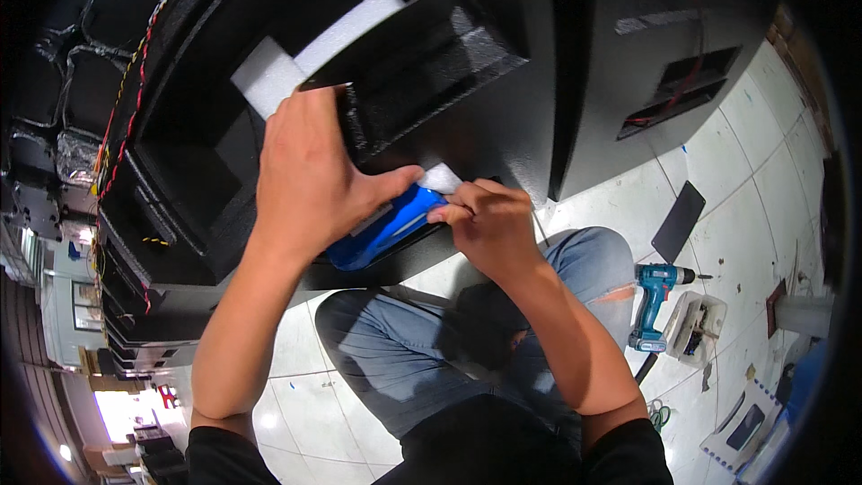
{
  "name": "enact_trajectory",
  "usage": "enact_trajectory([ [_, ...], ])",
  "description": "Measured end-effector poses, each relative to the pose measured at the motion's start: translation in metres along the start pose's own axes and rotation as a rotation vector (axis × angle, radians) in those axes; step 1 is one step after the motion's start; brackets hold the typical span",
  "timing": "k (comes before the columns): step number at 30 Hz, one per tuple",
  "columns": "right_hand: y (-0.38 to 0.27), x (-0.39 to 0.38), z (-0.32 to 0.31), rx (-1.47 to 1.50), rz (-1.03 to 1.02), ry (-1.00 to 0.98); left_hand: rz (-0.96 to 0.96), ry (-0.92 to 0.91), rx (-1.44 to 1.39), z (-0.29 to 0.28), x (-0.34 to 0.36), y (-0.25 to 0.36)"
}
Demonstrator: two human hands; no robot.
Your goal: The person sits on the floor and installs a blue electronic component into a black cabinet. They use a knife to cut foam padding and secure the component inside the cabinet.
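Note:
My left hand [310, 157] is wrapped over the edge of a black panel [489, 130] with a rectangular cutout. Its fingertips are hidden behind the panel, and the thumb reaches across to a shiny blue wrapped pack [386, 232]. The pack lies slanted along the panel's lower side, with a small white foam piece [440, 178] at its upper right end. There my right hand [489, 220] pinches the pack between thumb and fingers, close by the foam. Two larger white foam strips [350, 29] [269, 76] stick out behind the panel, above my left hand.
A second black cabinet [646, 63] with slots and a red wire stands at right. On the white tiled floor lie a teal cordless drill [654, 305], a dark flat plate [679, 220] and a clear tray [696, 328] of small parts. Red and yellow wires [135, 108] run along the left.

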State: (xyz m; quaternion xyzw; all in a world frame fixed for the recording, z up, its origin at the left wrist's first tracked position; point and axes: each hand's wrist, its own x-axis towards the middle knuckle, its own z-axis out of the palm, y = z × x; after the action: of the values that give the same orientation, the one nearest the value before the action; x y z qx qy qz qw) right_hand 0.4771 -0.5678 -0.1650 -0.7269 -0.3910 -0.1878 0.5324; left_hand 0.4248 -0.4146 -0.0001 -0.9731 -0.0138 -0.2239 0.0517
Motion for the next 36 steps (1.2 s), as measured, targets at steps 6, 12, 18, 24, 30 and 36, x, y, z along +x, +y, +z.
enact_trajectory([
  [6, -0.003, -0.008, 0.012, 0.176, 0.212, 0.096, 0.015, 0.008, 0.000, -0.005, 0.001, 0.004],
  [12, 0.015, -0.039, 0.032, 0.573, 0.612, 0.204, -0.021, -0.025, 0.251, 0.007, -0.005, 0.034],
  [18, 0.020, -0.054, 0.072, 1.843, 0.779, 0.125, -0.114, 0.010, 0.297, 0.012, -0.006, 0.045],
  [24, 0.023, -0.033, 0.081, 1.963, 0.771, 0.203, -0.226, -0.018, 0.262, 0.016, 0.001, 0.054],
  [30, 0.009, -0.020, 0.074, 1.879, 0.814, 0.320, -0.332, -0.049, 0.312, 0.020, 0.001, 0.057],
  [36, 0.010, -0.011, 0.069, 1.849, 0.856, 0.288, -0.253, 0.070, 0.279, 0.022, 0.003, 0.057],
])
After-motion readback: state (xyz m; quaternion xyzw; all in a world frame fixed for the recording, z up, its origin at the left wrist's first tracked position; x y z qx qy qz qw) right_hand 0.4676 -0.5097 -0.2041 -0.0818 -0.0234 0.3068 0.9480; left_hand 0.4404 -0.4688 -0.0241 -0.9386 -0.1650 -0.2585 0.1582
